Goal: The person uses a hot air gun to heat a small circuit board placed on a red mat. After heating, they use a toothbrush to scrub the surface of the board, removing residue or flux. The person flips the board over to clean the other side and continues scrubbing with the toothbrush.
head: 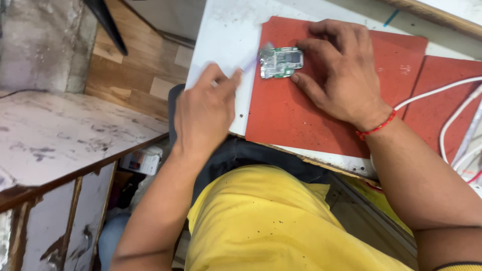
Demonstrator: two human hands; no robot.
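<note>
Workbench (221, 35) first, since it's the biggest thing going: a scuffed white top that runs off the right side of the view, with a second stained, peeling white surface (65, 135) off to the left and wood flooring (125, 75) showing between them. On the bench sit two red mats side by side, the bigger one (296, 115) right in front of the person and the other (437, 95) further right with some white cables (452, 120) looping over it. The person's yellow shirt (271, 226) fills the bottom of the shot. The right hand (336, 75), with a red thread band (376, 128) on the wrist, is spread flat on the big mat, fingers splayed fairly wide, fingertips pressing on the right edge of a small green circuit board (281, 62) to pin it down. That board lies flat near the upper left corner of the big red mat. The left hand (206, 110) hovers at the mat's left edge, fingers pinched narrow around a thin, pale tool (253, 60) whose tip reaches the left end of the board; it's blurred, so can't tell exactly what kind of tool it is.
</note>
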